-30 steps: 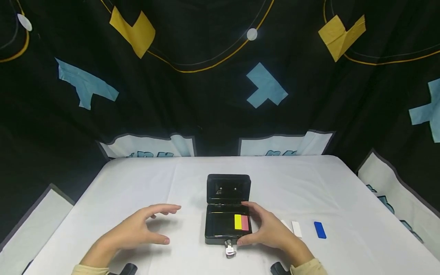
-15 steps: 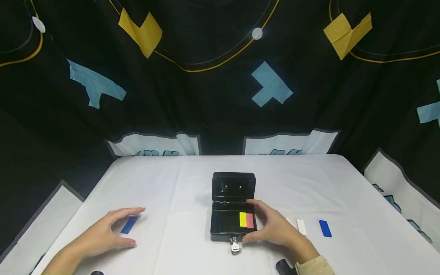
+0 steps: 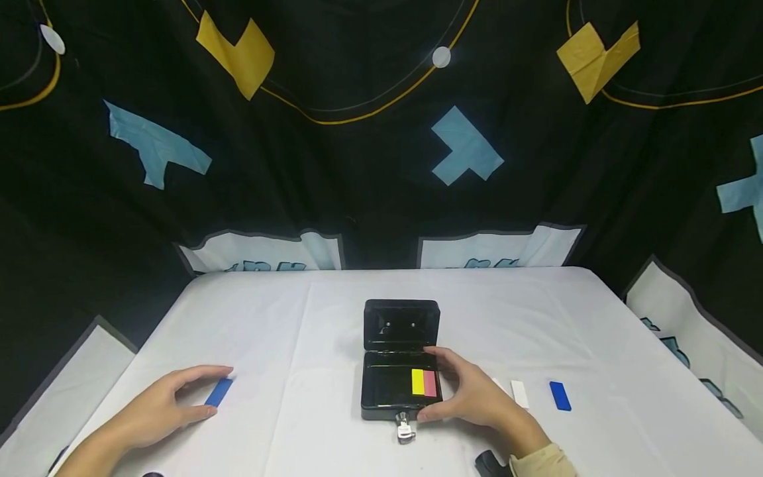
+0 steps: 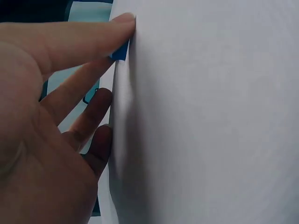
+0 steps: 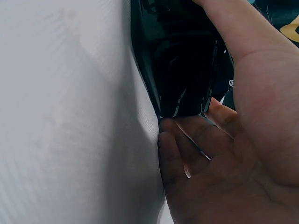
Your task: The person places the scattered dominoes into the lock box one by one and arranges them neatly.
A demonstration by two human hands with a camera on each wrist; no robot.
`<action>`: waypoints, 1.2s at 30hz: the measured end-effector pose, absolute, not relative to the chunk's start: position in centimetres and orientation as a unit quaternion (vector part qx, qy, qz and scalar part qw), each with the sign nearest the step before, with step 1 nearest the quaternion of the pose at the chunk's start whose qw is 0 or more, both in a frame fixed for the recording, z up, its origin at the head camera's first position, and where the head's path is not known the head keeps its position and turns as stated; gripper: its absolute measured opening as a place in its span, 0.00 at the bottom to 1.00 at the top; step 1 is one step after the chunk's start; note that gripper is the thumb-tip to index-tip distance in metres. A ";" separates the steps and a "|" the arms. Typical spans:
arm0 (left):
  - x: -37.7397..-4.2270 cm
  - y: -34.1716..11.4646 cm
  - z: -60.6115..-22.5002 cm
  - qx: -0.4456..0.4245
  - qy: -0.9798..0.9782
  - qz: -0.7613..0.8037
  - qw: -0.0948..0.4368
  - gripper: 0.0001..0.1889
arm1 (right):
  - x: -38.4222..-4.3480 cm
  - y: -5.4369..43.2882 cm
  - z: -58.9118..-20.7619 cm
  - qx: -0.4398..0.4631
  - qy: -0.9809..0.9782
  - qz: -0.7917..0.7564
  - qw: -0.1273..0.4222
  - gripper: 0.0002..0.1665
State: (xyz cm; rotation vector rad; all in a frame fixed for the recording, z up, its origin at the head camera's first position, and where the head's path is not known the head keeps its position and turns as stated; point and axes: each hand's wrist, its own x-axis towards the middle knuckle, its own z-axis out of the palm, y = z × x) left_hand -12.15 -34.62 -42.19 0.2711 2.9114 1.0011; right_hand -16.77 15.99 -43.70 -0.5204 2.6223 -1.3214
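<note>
My left hand is at the table's left side, thumb and index finger at opposite ends of a flat blue block. In the left wrist view, the thumb partly covers that blue block. My right hand grips the right side of a small black cash box, thumb at its front corner and index finger near the hinge. The lid stands raised. Inside lie a yellow block and a pink block, side by side. A silver lock juts from the front.
Right of my right hand lie a white block, a second white piece mostly hidden by the hand, and another blue block. White cloth covers the table. A dark patterned curtain hangs behind it.
My left hand has moved left from beside the box to the blue block, and its thumb and index finger have drawn closer together. My right hand stays on the cash box.
</note>
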 end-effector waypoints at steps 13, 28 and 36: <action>-12.8 -31.8 -40.2 0.073 0.949 0.307 -0.014 0.29 | -16.8 16.0 -43.7 -0.170 0.878 -0.440 0.082 0.64; -13.9 -21.0 -36.8 0.157 0.927 0.337 -0.047 0.24 | -16.9 15.9 -43.6 -0.167 0.878 -0.441 0.084 0.64; -15.1 -16.1 -37.4 0.212 0.914 0.343 -0.044 0.21 | -16.8 15.8 -43.7 -0.171 0.876 -0.443 0.088 0.64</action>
